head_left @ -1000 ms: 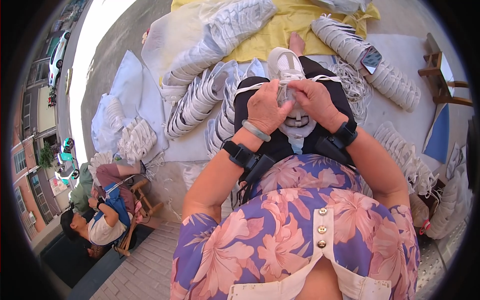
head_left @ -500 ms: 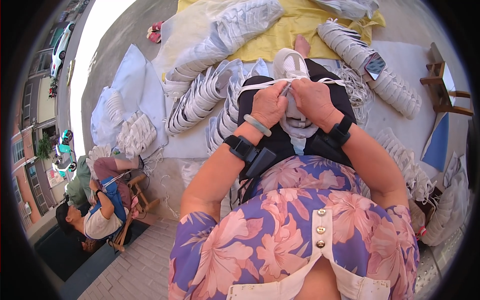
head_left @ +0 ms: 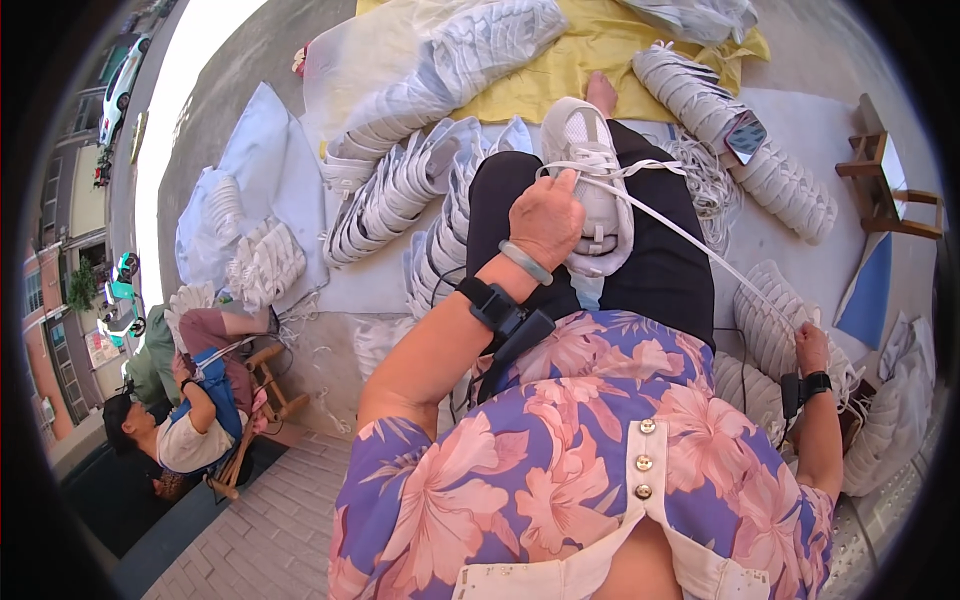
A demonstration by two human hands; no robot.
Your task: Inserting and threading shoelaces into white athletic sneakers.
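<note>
The shoe (head_left: 607, 225) lies lengthwise, toe (head_left: 580, 124) forward, lace (head_left: 715, 258) pinched by left grip (head_left: 548, 217) and right grip (head_left: 812, 348).

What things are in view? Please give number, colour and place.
Sneaker: 1, greyish white, on lap
Taut lace: 1, white, right of sneaker
Shoe-piece stacks: several, whitish, both sides
Loose laces: 1 pile, white, upper right
Phone: 1, dark, on upper-right stack
Cloth: 1, yellow, top
Wooden furniture: several, brown, right and lower left
Co-worker: 1, pale top, lower left
Scooter: 1, teal, left edge
Car: 1, white, upper left
Wristbands: 2, black, middle and right
Shirt: 1, purple-pink floral, bottom
Left hand: 1, bare, at the sneaker
Right hand: 1, bare, holding taut lace
</note>
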